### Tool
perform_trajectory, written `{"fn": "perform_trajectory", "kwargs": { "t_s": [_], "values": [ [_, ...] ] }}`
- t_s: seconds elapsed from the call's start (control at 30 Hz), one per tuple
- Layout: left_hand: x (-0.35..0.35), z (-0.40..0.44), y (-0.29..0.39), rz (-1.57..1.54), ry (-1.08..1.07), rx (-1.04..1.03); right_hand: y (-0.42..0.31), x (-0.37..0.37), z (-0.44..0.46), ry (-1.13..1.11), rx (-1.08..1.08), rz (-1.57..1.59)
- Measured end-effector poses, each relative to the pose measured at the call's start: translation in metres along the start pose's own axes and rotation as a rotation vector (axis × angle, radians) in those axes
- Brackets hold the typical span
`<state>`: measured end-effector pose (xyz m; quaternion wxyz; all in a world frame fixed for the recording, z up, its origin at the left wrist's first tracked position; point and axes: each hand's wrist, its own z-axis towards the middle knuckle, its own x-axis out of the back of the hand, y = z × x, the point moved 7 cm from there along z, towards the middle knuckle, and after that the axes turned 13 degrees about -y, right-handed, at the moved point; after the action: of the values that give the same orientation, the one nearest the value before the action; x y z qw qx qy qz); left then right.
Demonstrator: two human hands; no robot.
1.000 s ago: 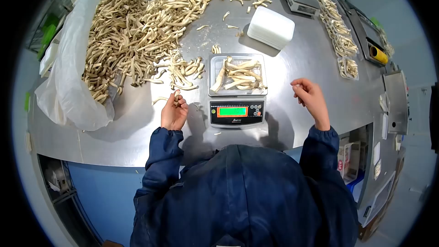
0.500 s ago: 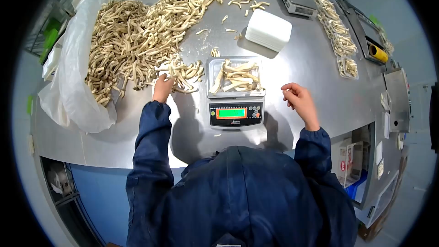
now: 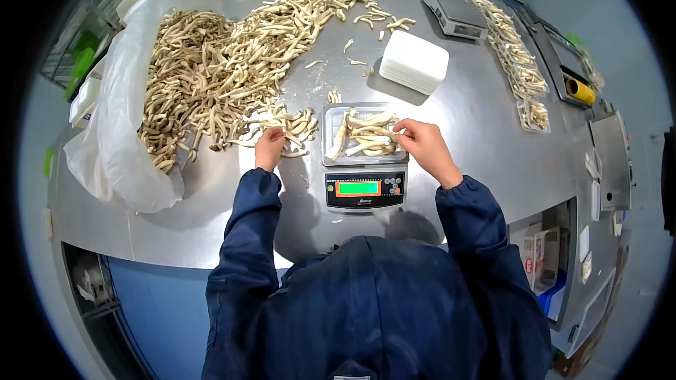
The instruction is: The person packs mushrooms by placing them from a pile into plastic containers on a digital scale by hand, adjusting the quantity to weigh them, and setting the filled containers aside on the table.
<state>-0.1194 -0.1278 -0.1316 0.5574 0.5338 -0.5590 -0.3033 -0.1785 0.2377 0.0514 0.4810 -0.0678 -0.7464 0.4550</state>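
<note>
A digital scale (image 3: 364,190) with a lit green display bears a clear plastic tray (image 3: 331,134) of long pale mushrooms (image 3: 370,132). My right hand (image 3: 426,148) reaches over the tray's right edge, its fingers pinched at the mushrooms there; what the fingertips grip is too small to make out. My left hand (image 3: 270,148) is at the near edge of the loose mushroom pile (image 3: 225,63), left of the scale. Its fingers are drawn together, and whatever lies between them is mostly hidden.
A white plastic bag (image 3: 123,119) borders the pile on the left. Behind the scale to the right stands a stack of white trays (image 3: 414,62). A second scale (image 3: 456,15) and a row of filled trays (image 3: 524,74) are farther right.
My right hand has moved left from beside the scale to the mushrooms in the tray. My left hand went to the pile, then shifted slightly right and nearer me.
</note>
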Motion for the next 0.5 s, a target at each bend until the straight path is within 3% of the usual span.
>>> {"fn": "perform_trajectory", "kwargs": {
  "t_s": [0.13,0.23,0.5],
  "values": [
    [-0.008,-0.004,0.018,0.207,0.050,0.013,-0.026,-0.017,0.009,-0.115,0.119,-0.197],
    [-0.015,-0.012,0.041,0.363,0.076,-0.025,-0.046,-0.027,0.004,-0.049,0.241,-0.461],
    [-0.017,-0.009,0.031,0.461,0.113,-0.048,-0.049,-0.031,0.014,-0.110,0.269,-0.484]
  ]
}}
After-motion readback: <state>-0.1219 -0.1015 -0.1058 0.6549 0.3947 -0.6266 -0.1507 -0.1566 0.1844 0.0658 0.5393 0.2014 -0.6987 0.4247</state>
